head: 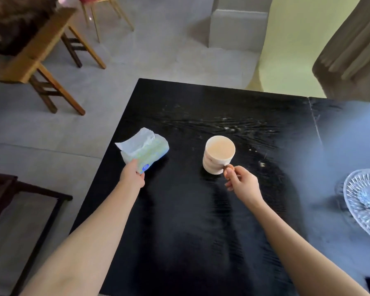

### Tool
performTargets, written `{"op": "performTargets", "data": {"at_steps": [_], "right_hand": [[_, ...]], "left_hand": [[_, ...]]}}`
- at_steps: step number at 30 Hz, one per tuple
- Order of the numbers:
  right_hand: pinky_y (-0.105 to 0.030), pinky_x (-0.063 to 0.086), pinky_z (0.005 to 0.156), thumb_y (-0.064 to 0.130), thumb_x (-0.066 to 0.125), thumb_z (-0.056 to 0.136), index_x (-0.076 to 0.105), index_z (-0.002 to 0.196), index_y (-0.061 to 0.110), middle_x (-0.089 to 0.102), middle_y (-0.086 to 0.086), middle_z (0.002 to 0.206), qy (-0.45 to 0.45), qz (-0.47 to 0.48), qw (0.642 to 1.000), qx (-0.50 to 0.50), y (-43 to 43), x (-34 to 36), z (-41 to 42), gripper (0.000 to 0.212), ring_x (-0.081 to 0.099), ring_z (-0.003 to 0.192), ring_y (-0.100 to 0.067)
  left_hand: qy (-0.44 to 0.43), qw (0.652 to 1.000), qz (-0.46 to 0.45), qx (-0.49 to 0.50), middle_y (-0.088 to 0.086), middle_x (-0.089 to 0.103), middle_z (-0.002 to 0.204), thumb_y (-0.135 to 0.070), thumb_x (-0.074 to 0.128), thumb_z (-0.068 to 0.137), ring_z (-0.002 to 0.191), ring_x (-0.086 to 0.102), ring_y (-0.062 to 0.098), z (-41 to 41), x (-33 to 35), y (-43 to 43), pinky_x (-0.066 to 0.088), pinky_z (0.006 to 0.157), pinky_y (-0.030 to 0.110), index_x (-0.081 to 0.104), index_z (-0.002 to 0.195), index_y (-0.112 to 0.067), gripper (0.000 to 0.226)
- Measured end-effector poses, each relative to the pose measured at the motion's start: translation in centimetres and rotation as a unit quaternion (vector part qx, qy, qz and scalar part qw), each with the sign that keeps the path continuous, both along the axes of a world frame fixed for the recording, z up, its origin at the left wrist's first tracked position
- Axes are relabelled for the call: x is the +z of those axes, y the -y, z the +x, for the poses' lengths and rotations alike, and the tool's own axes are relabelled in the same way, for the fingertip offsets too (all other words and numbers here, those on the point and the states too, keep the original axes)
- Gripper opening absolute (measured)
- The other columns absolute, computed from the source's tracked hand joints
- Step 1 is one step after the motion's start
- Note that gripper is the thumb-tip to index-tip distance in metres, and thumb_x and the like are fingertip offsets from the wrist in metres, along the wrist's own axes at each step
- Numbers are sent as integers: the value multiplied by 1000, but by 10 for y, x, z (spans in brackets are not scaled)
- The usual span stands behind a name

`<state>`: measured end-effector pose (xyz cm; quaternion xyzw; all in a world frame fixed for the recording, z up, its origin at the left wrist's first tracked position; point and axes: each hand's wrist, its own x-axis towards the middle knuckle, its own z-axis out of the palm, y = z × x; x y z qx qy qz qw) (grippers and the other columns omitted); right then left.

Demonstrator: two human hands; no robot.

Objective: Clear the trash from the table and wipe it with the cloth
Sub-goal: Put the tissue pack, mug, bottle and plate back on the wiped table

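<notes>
Beyond left grip (134, 175), the held tissue pack (145, 147) juts.

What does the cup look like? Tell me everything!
The cup is white and ridged, ceramic by its look, with a small brownish handle. It stands upright on the black table. Its inside looks pale tan; drink or not, I cannot tell. The right hand pinches the handle. Nothing else touches it.
</notes>
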<state>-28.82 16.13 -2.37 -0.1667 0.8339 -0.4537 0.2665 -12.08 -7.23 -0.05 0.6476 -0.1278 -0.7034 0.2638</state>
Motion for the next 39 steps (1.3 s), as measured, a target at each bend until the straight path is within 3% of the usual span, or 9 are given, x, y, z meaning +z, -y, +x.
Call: {"op": "performTargets", "data": {"at_steps": [7,11,14,17,21,27,34,36,39], "right_hand": [[-25,56,57,22,51,94,56,69,20,64,-5,75,-10,3,999,45,68,1,23,25,63,59,-13],[-38,58,67,25,50,94,59,74,15,62,-4,77,-21,23,997,77,93,-2,25,25,63,61,-15],[-28,56,62,26,49,94,61,82,8,62,-3,78,-20,36,994,99,107,-4,22,25,62,63,-13],[-13,52,52,24,49,95,55,71,20,60,0,77,-15,35,991,126,116,-4,18,25,60,65,-12],[-12,52,53,22,47,95,51,68,29,58,5,77,-8,37,989,145,127,-6,11,28,60,69,-12],[-13,52,55,15,44,95,61,100,3,61,6,95,-17,53,986,154,136,-8,-10,21,59,72,-17],[-30,53,75,16,44,96,60,114,6,59,6,98,-40,94,977,186,138,-3,-19,26,56,81,-17],[-37,52,86,22,50,95,60,119,9,55,7,100,-64,121,970,203,136,0,-20,29,53,88,-16],[-42,52,87,31,54,92,55,120,6,54,2,108,-55,167,966,187,130,6,-22,37,56,90,-23]], "left_hand": [[-10,1000,1,-8,1,64,117,-5,52,87,102,60,17,18,-33,17,49,85,26,54,131,-14,44],[37,996,22,-74,12,54,130,-12,58,90,120,53,26,9,-39,10,48,97,40,45,137,-10,49],[44,994,32,-93,16,52,127,-10,58,90,123,51,28,4,-43,8,51,92,38,46,135,-7,47],[37,994,31,-96,18,54,128,-5,58,90,116,57,29,6,-48,11,53,89,37,46,134,-4,46],[43,993,16,-106,18,58,127,0,58,88,106,61,28,12,-55,16,53,84,34,47,133,-2,46],[81,987,-2,-141,21,62,121,9,62,79,91,64,26,21,-60,24,53,76,31,50,128,4,51],[112,982,-12,-154,9,62,87,-7,67,82,70,64,16,23,-53,21,56,70,27,50,126,1,48],[115,981,1,-157,9,60,89,-18,68,85,78,66,19,21,-43,12,57,70,27,49,126,0,49],[62,977,48,-199,18,52,127,-15,61,90,111,62,30,13,-24,-5,53,91,41,44,132,-2,47]]}}
